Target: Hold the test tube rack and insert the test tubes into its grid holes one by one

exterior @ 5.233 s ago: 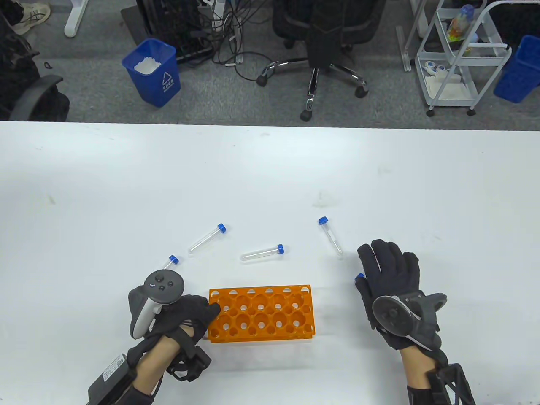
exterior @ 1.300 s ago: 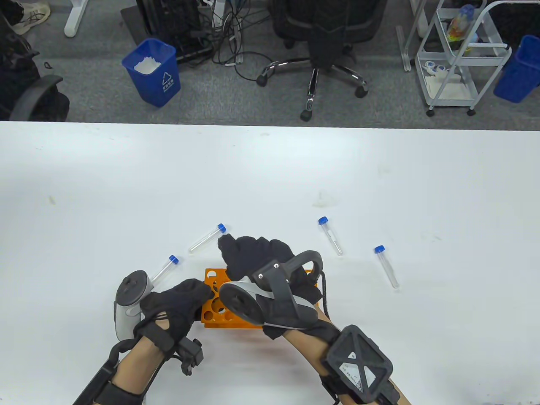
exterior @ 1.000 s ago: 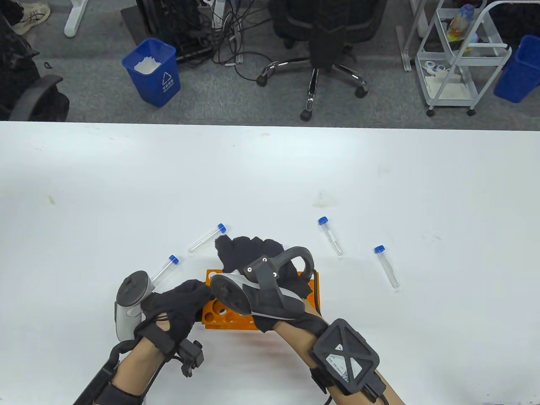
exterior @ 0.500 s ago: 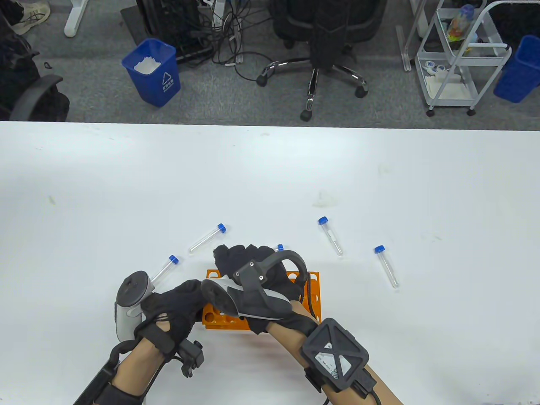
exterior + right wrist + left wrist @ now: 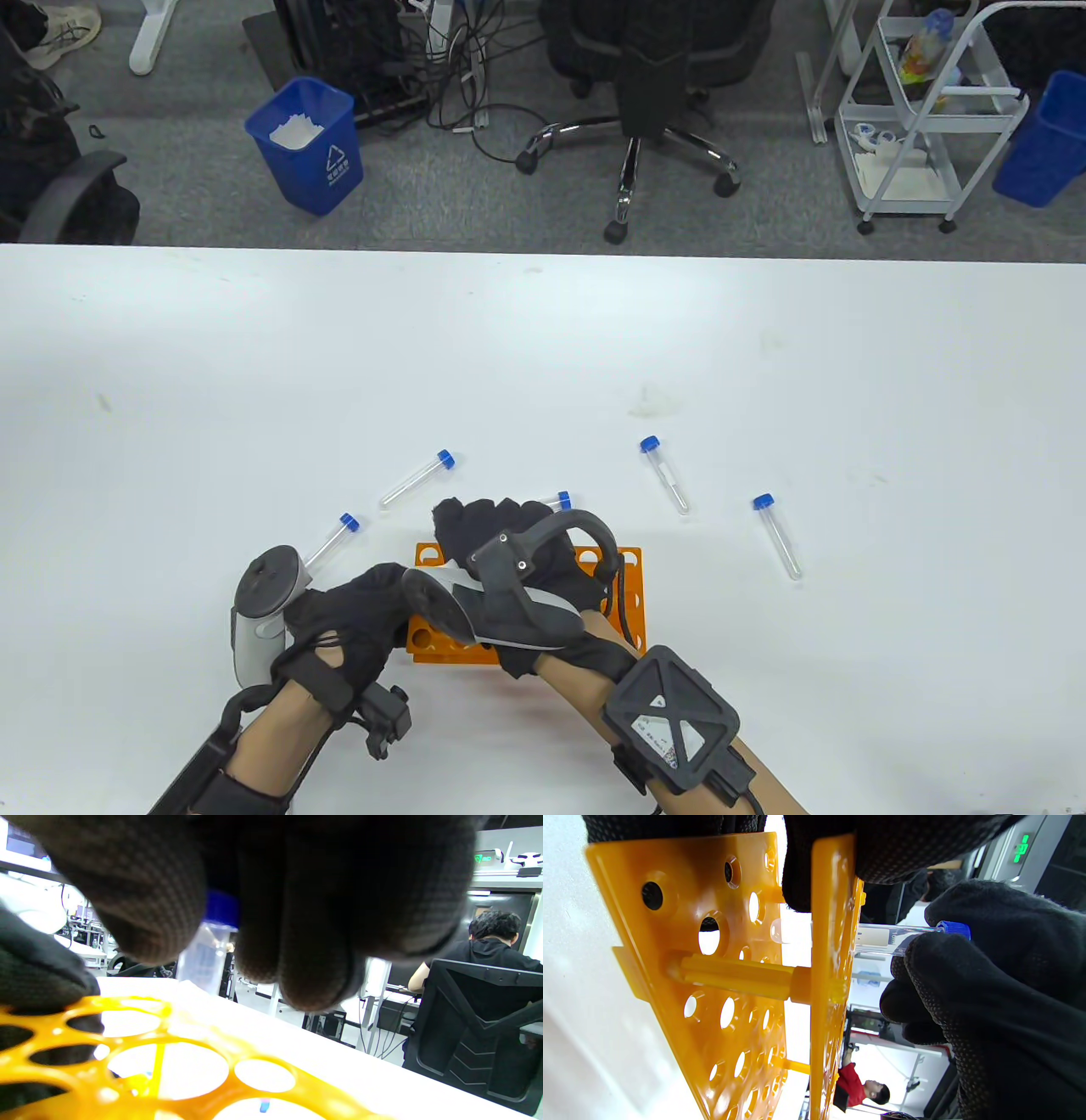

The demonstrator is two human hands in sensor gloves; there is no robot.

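Observation:
The orange test tube rack stands at the table's near middle. My left hand grips its left end, thumb on the top plate. My right hand hovers over the rack's far left part and pinches a clear blue-capped test tube just under its cap. The tube stands upright through a hole in the top plate, and its round tip hangs between the two plates. In the table view my right hand hides this tube.
Loose blue-capped tubes lie on the white table: two beyond the rack's left end, two to the right. Another tube's cap shows just past my right fingers.
My right hand came from the table's right to above the rack with a tube, then sank slightly toward the rack's left part over the last second. My left hand keeps its grip.

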